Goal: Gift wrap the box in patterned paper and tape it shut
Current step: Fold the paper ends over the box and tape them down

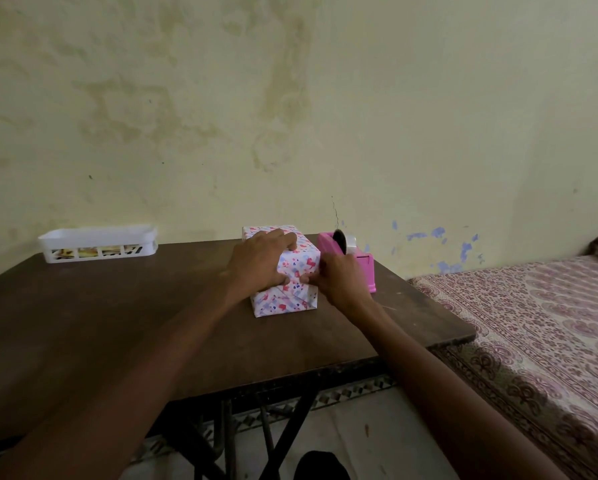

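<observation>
So the box (279,300) is seen fully covered in the patterned paper (306,253) (white with pink, red and blue specks), and it's set on the dark wooden table (117,323), toward 1 o'clock of the tabletop, with 1 short end turned to the camera. Diagonal folds are visible on that near end. The left hand (259,263) is draped over the top of the box from the 9 o'clock side, fingers curled over the top face and the thumb pressed onto the near end, so the box is gripped by it. The right hand (339,277) is brought in from 3 o'clock, fingers curled, and the paper at the upper right part of the near end is pinched under its thumb tip; whether any tape is under there can't be made out. The 2 thumbs are nearly touching. A pink tape dispenser (365,268) is parked just beside the box at 3 o'clock, partly hidden by the right hand. A white slotted basket (98,242) is sat well apart at 9 o'clock, by the far table edge against the stained wall (290,116). A bed with a patterned sheet (533,323) is seen at 3 o'clock of the table.
</observation>
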`<state>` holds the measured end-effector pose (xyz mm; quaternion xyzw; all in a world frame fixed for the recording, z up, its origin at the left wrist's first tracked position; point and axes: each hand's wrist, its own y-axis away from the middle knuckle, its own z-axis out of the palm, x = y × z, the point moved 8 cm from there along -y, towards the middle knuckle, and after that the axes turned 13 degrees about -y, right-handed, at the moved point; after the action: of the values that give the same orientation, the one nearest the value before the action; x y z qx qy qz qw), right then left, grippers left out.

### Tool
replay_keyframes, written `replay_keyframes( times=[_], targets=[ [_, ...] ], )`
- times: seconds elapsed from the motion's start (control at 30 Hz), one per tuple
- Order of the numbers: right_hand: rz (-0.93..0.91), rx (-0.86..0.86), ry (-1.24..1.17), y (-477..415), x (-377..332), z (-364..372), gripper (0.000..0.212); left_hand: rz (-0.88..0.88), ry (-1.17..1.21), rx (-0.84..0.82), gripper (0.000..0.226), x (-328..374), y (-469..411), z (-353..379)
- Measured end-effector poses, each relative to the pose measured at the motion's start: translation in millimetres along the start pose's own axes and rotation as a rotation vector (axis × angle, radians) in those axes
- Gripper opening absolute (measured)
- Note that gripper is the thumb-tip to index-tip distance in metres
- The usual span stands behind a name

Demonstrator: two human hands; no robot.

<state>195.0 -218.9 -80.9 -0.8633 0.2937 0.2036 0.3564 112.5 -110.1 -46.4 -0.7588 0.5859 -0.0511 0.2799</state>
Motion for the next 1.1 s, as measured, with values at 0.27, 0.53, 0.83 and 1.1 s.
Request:
replay_keyframes(
  times=[0.27,0.53,0.83,1.1],
  targets=[
    [-0.021,-0.084,-0.131,1,2,2,0.041,-0.011,0.011,0.011,0.057,-1,1,1],
    [0.0,-0.054,-0.055,3,-3,-2,0.025,-0.021,0.013,0.042,0.059,-2,2,1],
    [0.217,-0.337,-0.7,20,-18,9,0.04,-0.269,0.346,0.104,0.021,-30,8,-8],
    [0.395,-0.078,-0.791,3,-22,30,0.071,-0.588,0.394,0.204,0.038,-86,42,-18]
  ],
)
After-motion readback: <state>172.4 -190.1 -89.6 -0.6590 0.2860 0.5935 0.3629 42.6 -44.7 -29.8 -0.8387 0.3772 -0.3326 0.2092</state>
